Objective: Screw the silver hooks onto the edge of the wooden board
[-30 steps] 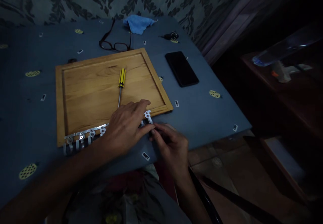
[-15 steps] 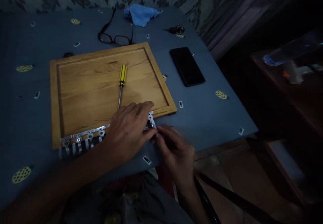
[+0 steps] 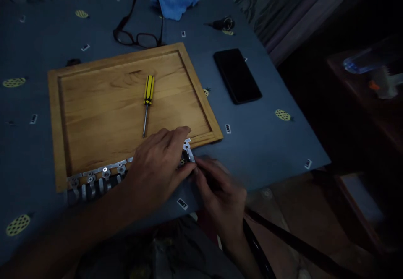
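Observation:
A wooden tray-like board (image 3: 122, 115) with a raised rim lies on the table. Along its near edge runs a metal hook rail (image 3: 105, 173) with curved prongs and cross-head screws. My left hand (image 3: 157, 157) is closed over the right part of this rail, hiding much of it, with the thumb close to its right end. At that same end, my right hand (image 3: 220, 186) pinches with thumb and fingers; whatever lies between them is too dark and small to make out. A screwdriver (image 3: 148, 90) with a yellow and black handle rests on the board, beyond my left hand.
Right of the board lies a black phone (image 3: 237, 75). Behind it are eyeglasses (image 3: 146, 40), a blue cloth (image 3: 174, 2) and a dark key-like item (image 3: 223, 23). The patterned tablecloth (image 3: 267, 144) ends at the right edge, with darker furniture (image 3: 362, 102) beyond.
The view has shifted slightly, so the board and table items sit a little differently in it. Both hands stay at the rail's right end, with no clear change of grip.

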Demonstrator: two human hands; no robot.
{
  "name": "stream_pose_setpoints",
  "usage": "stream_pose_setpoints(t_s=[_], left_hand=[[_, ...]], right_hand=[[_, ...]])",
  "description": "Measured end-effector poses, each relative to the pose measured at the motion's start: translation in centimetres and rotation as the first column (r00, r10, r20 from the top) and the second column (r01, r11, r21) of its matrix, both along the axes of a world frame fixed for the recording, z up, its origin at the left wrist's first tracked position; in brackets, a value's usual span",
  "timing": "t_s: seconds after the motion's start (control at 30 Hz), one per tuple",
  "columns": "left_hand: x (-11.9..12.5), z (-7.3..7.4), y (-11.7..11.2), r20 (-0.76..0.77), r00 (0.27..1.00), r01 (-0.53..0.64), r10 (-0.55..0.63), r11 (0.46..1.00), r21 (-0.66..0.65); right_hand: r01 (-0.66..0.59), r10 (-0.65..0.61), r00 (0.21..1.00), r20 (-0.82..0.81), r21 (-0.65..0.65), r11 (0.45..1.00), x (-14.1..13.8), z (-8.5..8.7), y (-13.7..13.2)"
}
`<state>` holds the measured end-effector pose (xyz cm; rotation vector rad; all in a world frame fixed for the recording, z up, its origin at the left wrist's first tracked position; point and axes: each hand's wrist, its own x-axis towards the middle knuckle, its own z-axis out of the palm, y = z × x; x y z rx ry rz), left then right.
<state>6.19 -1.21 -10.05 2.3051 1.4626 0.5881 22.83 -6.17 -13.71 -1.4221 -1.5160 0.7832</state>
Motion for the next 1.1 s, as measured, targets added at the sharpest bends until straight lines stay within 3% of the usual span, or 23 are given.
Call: stream_pose_setpoints(t_s=[1.1], left_hand=[[0.22,-0.03,-0.08,0.024,0.998,-0.059,0.060,0.996,-0.063]], right_hand=[[0.009,-0.010,0.999,0.052,0.017,1.000,0.13,0.48,-0.14]])
